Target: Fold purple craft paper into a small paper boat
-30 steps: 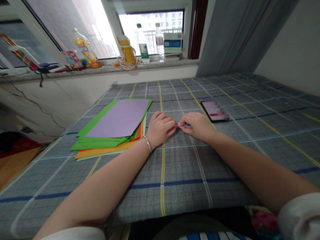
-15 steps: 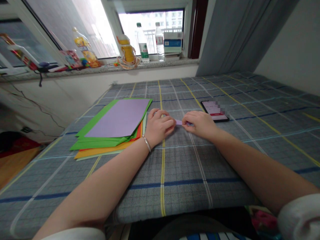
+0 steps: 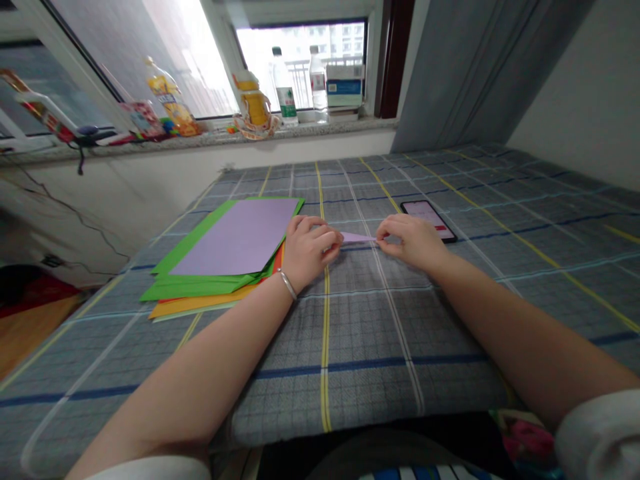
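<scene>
A small folded piece of purple paper (image 3: pixel 357 237) lies low over the cloth, stretched between my two hands. My left hand (image 3: pixel 313 248), with a silver bangle at the wrist, pinches its left end; the fingers cover that part. The right end narrows to a point, and my right hand (image 3: pixel 407 237) grips it between thumb and forefinger. Left of my left hand lies a stack of coloured paper sheets, a purple sheet (image 3: pixel 240 237) on top and green (image 3: pixel 185 288), orange and pale ones under it. Just behind my right hand rests a phone (image 3: pixel 440 227) with its screen lit.
A grey checked cloth (image 3: pixel 370 333) covers the surface. On the windowsill (image 3: pixel 210 140) at the back stand a yellow drink bottle (image 3: pixel 173 100), a yellow cup (image 3: pixel 255 107), two clear bottles (image 3: pixel 286 97) and boxes (image 3: pixel 345 87). A grey curtain (image 3: pixel 465 67) hangs at right.
My hands have moved apart, the left one slightly left and the right one slightly right. More of the purple paper shows between them.
</scene>
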Available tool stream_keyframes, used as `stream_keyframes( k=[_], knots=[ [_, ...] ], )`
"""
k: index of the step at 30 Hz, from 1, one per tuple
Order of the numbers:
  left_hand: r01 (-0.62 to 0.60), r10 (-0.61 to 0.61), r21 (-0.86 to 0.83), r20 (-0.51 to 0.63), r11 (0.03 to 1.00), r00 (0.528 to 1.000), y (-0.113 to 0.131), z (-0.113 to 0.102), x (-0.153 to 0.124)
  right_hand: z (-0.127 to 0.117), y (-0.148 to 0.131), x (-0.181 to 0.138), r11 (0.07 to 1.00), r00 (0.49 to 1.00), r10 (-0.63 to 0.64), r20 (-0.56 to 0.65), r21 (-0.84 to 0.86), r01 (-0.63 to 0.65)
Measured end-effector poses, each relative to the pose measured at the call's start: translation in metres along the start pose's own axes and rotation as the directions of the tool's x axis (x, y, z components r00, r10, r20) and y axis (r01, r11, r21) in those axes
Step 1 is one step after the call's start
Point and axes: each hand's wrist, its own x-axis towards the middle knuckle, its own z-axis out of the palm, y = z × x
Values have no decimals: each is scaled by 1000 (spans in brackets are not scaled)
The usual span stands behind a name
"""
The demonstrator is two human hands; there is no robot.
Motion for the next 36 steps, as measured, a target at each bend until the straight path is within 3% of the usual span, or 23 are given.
stream_keyframes(
  k=[13,16,21,28,36],
  knots=[
    [5,1,-126,51,992,999,-2,4,0,-2,-1,-1,987,992,109,-68,-109,-116],
    [17,-9,-136,59,991,998,2,4,1,-1,-10,1,995,994,37,-99,-94,-46],
    [-17,25,-149,54,989,998,15,4,2,5,-31,4,992,992,-122,-20,-19,122],
    [-50,61,-127,81,991,995,19,6,2,8,-41,5,998,998,-57,0,14,57],
    [-43,57,-112,132,993,990,15,5,3,9,-24,3,995,995,-101,-7,-17,101]
  ],
)
